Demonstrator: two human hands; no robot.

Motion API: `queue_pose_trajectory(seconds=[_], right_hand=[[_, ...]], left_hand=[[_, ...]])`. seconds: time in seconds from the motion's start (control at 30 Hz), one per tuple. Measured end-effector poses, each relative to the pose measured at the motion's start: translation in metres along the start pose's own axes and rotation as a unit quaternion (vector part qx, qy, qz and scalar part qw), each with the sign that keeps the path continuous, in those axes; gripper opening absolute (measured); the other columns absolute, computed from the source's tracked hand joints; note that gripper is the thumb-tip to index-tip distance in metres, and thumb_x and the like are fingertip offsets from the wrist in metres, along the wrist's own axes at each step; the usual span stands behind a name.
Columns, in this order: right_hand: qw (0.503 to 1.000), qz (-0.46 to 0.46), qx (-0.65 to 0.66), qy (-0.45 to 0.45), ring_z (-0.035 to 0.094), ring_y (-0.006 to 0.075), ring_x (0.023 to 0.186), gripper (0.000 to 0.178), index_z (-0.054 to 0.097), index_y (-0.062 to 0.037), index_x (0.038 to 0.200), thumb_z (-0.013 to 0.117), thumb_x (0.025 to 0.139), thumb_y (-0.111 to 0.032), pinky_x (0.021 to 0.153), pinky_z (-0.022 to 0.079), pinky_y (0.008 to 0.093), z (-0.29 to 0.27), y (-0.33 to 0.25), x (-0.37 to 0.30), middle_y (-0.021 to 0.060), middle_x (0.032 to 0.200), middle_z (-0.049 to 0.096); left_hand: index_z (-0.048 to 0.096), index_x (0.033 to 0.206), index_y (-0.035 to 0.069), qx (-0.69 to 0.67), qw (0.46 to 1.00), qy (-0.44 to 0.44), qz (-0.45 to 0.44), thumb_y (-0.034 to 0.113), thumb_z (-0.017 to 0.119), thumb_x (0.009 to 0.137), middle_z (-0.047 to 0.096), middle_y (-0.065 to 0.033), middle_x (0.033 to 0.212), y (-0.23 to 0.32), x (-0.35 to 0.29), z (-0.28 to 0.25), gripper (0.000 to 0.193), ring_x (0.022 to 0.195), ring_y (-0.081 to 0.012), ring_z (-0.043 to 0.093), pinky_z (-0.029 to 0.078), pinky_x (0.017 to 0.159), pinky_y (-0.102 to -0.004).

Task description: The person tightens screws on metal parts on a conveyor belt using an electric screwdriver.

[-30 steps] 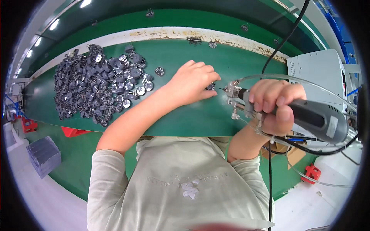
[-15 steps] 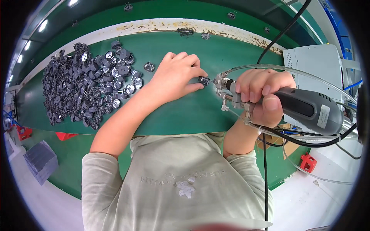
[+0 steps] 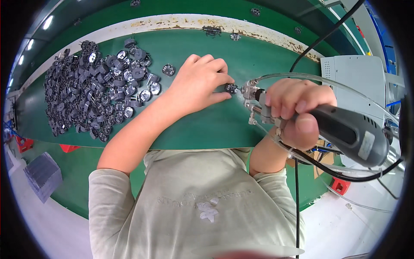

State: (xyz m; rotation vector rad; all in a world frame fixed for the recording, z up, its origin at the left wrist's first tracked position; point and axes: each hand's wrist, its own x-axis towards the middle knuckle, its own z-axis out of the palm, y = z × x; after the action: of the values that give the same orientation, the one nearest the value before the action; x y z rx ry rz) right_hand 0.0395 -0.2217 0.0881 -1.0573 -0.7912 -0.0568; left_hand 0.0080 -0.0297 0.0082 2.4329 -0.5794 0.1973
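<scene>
Between the thumb and forefinger of my left hand [image 3: 199, 83] is a small round black electronic part [image 3: 231, 88], close above the green table. My right hand [image 3: 299, 108] is wrapped round a grey and black hand-held tool [image 3: 345, 129] with metal fittings at its front. The tool's tip points left and meets the part or lies just beside it; I cannot tell whether they touch. A single similar round part [image 3: 168, 70] lies on the table left of my left hand. Farther left spreads a big heap of these dark round parts [image 3: 95, 88], some with shiny faces and pins.
A clear hose [image 3: 310, 74] and black cables [image 3: 327, 32] run to and around the tool. At the right stands a light grey metal box [image 3: 353, 77]. A worn white ledge [image 3: 172, 22] borders the green tabletop [image 3: 185, 131] at the back, with a few parts near it.
The rear end of the tool has dipped slightly, with my right hand tilting along. My left hand keeps its pinch on the round part, and the whole view has shifted a little.
</scene>
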Motion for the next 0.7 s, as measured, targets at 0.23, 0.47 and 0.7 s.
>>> queue_pose_trajectory(seconds=[0.23,0.47,0.7], right_hand=[[0.993,-0.008,0.025,-0.119,0.055,0.0177,0.055,0.034,0.048,-0.0068,0.096,0.075,0.087,-0.026,0.054,0.050,0.0350,-0.009,-0.026,0.008,0.0051,0.070,0.057],[0.994,-0.022,0.016,-0.103,0.057,0.0177,0.057,0.035,0.049,-0.0076,0.096,0.075,0.087,-0.029,0.057,0.053,0.0362,-0.003,-0.033,0.005,0.0047,0.071,0.057],[0.990,-0.016,-0.006,-0.137,0.057,0.0180,0.059,0.035,0.050,-0.0058,0.098,0.079,0.083,-0.018,0.059,0.053,0.0370,0.001,-0.032,0.004,0.0063,0.072,0.058]], left_hand=[[0.068,0.085,0.010,-0.037,0.989,0.074,0.126,0.015,0.077,0.070,0.058,-0.0009,0.098,0.013,0.004,-0.008,0.019,0.095,-0.0227,0.057,0.044,0.085,-0.0382],[0.064,0.077,0.011,-0.035,0.989,0.059,0.132,0.014,0.078,0.068,0.059,0.0007,0.091,0.008,0.003,-0.005,0.017,0.093,-0.0213,0.058,0.043,0.087,-0.0385],[0.060,0.072,0.010,-0.049,0.990,0.063,0.119,0.011,0.079,0.065,0.059,0.0003,0.087,0.009,0.002,-0.004,0.020,0.089,-0.0208,0.058,0.044,0.086,-0.0386]])
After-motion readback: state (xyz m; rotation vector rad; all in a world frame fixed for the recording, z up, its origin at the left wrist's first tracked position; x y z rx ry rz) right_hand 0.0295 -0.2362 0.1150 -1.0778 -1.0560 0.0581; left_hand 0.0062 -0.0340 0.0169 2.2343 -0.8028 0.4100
